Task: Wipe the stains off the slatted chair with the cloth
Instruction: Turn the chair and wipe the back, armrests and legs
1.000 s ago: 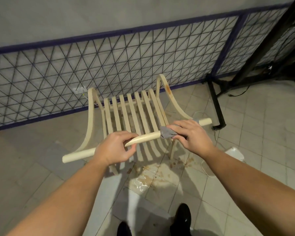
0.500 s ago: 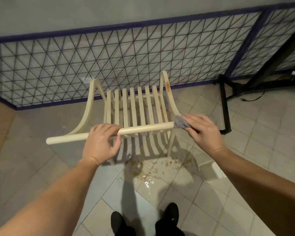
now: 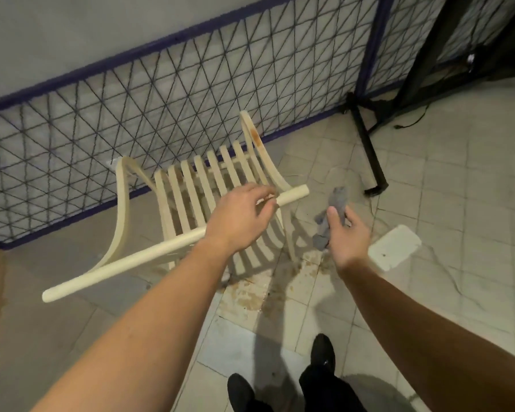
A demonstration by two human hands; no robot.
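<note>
Chair: the cream slatted chair (image 3: 191,197) stands on the tiled floor (image 3: 458,203), just in front of the wire-mesh fence (image 3: 161,99); I look down on its round top rail (image 3: 149,255).
Stains: I see a rust-brown streak on the far right upright (image 3: 254,138), and I judge that the next spot to clean.
Cloth: the grey cloth (image 3: 329,218) is off the wood, bunched and hanging in the air to the right of the rail's end.
Step in hand: I read this as regrouping between wipes. I would refold the cloth to a fresh face, steady the rail, then rub along the upright's length with firm pressure.
Right hand: my right hand (image 3: 344,236) is palm up beside the chair, thumb pressed on the cloth, the fingers curled under it.
Left hand: my left hand (image 3: 240,217) is over the rail near its right end, fingers loosely bent and holding nothing; I cannot tell whether it touches the wood.
Floor: brownish wet splashes (image 3: 259,292) lie on the tiles under the seat, so I would watch my footing; a white slab (image 3: 394,246) lies to the right.
</note>
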